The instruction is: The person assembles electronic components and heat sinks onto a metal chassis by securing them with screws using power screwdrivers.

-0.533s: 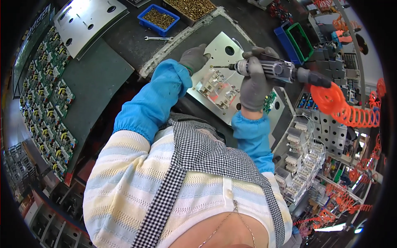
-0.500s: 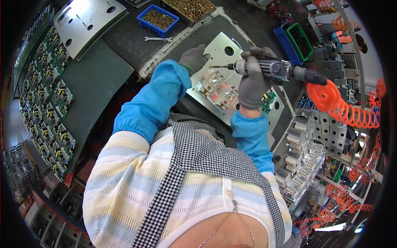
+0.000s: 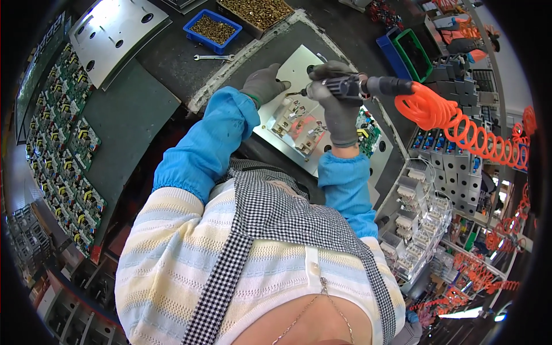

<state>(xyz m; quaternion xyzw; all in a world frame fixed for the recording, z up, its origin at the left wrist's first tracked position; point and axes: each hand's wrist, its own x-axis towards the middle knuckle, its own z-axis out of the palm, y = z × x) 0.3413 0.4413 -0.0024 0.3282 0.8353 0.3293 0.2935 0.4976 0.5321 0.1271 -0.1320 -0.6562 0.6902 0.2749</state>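
My right hand, in a grey glove, is wrapped round an air screwdriver with an orange coiled hose. The driver's thin bit slants left to the surface of a silvery metal plate. Right by the bit's tip is my left hand, also gloved, on the plate's upper left edge with thumb and forefinger apart. Whether a small part sits under the tip is too small to tell. Pale terminal parts with short wires are on the plate's middle, and a green circuit board lies toward its right end.
Brass fittings fill a blue bin and a box at the back. A wrench lies before them. Circuit boards cover the left side, below another holed plate. Wired assemblies stand at right, bins behind.
The screwdriver has shifted left and tilted, bringing its hose end inward. My left hand has moved slightly left and down, its thumb now near the bit. The whole view has shifted a little.
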